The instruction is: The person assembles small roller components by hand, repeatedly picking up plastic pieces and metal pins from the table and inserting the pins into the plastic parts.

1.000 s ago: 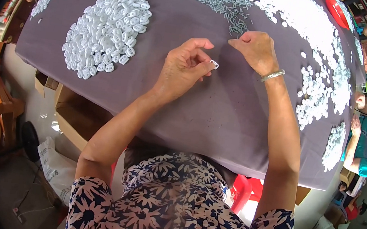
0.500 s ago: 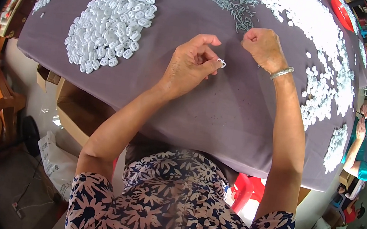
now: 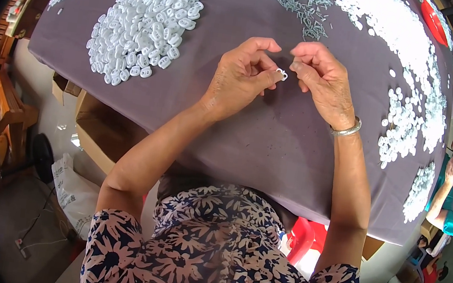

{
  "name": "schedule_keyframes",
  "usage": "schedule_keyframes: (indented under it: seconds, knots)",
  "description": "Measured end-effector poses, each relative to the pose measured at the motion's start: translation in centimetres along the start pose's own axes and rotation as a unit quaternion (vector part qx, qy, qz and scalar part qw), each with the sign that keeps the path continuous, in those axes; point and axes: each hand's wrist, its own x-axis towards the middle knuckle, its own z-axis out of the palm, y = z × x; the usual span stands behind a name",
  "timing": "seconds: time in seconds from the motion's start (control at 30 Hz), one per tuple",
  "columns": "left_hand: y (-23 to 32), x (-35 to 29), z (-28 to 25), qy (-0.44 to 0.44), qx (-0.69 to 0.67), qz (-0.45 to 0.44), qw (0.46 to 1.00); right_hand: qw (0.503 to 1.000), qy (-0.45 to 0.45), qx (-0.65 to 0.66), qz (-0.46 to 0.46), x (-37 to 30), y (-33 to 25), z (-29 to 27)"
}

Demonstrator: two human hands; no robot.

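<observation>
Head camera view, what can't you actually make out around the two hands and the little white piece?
- Head view: whatever the right hand pinches is hidden by its own fingertips.
- The small white piece in the left hand is too small to tell its shape.
- The grey bits up the table are too small to identify.
- The white pile blurs; the purple cloth bends toward the rim.

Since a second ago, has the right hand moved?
Yes. The right hand has come back from the pile of small grey pieces toward the left hand, meeting it at the white piece.
</observation>
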Motion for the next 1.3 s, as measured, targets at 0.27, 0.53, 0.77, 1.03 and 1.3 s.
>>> schedule_keyframes:
  seconds: [0.27, 0.53, 0.77, 1.03, 1.3]
  knots:
    - [0.0, -0.1, -0.2, 0.011, -0.009, 0.008, 1.000, 0.996, 0.003, 0.087, 0.025, -0.5, 0.0, 1.1]
    - [0.0, -0.1, -0.1, 0.010, -0.014, 0.004, 1.000, 0.996, 0.004, 0.079, 0.050, -0.6, -0.1, 1.4]
    - [-0.2, -0.1, -0.1, 0.007, -0.013, 0.015, 1.000, 0.993, 0.010, 0.095, 0.062, -0.6, 0.0, 1.4]
    - [-0.2, -0.3, -0.3, 0.020, 0.007, 0.025, 0.999, 0.998, 0.007, 0.061, 0.027, -0.6, 0.0, 2.0]
    - [-1.1, -0.1, 0.5, 0.049, -0.003, 0.055, 0.997, 0.997, 0.082, -0.002, -0.001, -0.9, 0.5, 3.2]
